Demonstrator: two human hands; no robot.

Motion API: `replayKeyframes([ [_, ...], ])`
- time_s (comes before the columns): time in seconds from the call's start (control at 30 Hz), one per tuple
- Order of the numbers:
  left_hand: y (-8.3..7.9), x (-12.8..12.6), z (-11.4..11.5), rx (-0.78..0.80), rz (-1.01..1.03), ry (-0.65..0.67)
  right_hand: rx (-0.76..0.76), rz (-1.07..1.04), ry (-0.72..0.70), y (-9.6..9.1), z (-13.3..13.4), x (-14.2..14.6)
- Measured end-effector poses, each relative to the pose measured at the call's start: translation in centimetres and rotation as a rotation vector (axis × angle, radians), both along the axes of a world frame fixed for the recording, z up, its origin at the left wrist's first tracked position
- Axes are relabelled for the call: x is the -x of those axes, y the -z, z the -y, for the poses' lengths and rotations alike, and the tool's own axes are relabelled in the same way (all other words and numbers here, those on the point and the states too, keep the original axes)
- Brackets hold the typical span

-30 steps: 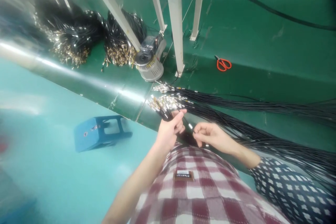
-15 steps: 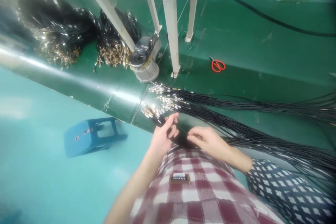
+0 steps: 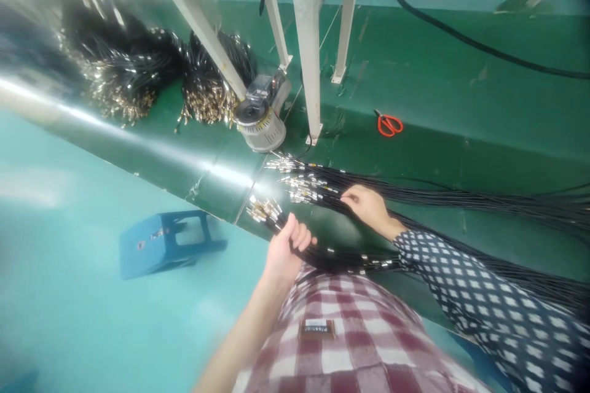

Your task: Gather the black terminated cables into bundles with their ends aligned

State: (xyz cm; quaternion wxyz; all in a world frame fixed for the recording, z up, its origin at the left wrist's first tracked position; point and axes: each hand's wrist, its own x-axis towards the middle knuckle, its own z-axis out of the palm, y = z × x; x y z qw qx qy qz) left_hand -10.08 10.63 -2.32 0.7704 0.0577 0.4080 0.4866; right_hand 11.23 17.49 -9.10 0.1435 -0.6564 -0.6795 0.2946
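My left hand (image 3: 286, 247) is wrapped around a bundle of black cables (image 3: 341, 258), close to its metal-tipped ends, which fan out beyond the thumb. Past the fist, the bundle runs right across the front of my checked apron (image 3: 350, 325), with more metal tips by its right end. My right hand (image 3: 369, 206) reaches over a second cable bundle (image 3: 306, 189) on the green surface. Its thumb and forefinger are pinched on a black cable just behind that bundle's silver tips; its far end is hidden by my sleeve.
A third cable bundle (image 3: 424, 193) lies farther back. Orange-handled scissors (image 3: 389, 126), a round grey machine (image 3: 262, 126) and white frame legs (image 3: 310, 55) stand or lie behind it. Heaped cables (image 3: 209, 98) are at the back left. On the floor is a blue stool (image 3: 147, 245).
My right hand has moved from beside the left-hand bundle, away from my body, to the second bundle's tips. My left hand keeps its hold. The view has shifted slightly.
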Motion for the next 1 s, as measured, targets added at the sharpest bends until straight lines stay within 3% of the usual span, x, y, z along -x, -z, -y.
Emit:
replayKeyframes([
  [0.23,-0.4,-1.3,-1.1,-0.082,-0.153,0.008,0.202,-0.644,0.040,-4.5,4.9,-0.3],
  [0.4,-1.2,-2.0,-1.7,-0.128,-0.213,0.064,0.323,-0.784,0.009,-7.3,7.0,2.8],
  [0.47,-1.2,-1.8,-1.4,-0.093,-0.226,0.073,0.415,-0.760,-0.078,-7.0,6.5,3.3],
  [0.53,-0.9,-1.3,-1.0,-0.045,-0.208,0.048,0.426,-0.600,-0.125,-5.6,5.2,3.2],
  [0.67,0.1,-0.2,-0.2,0.003,-0.085,0.025,0.179,-0.181,0.010,-0.9,1.8,1.9],
  [0.77,0.7,0.1,0.0,0.019,-0.008,0.039,0.114,-0.114,0.034,1.2,0.7,1.5],
  [0.87,1.0,-0.1,0.0,0.059,0.006,0.015,0.112,-0.126,0.018,1.0,1.2,1.2],
  [1.0,0.8,-0.7,-0.5,0.042,-0.055,-0.014,0.163,-0.286,-0.004,-1.1,3.3,0.4],
])
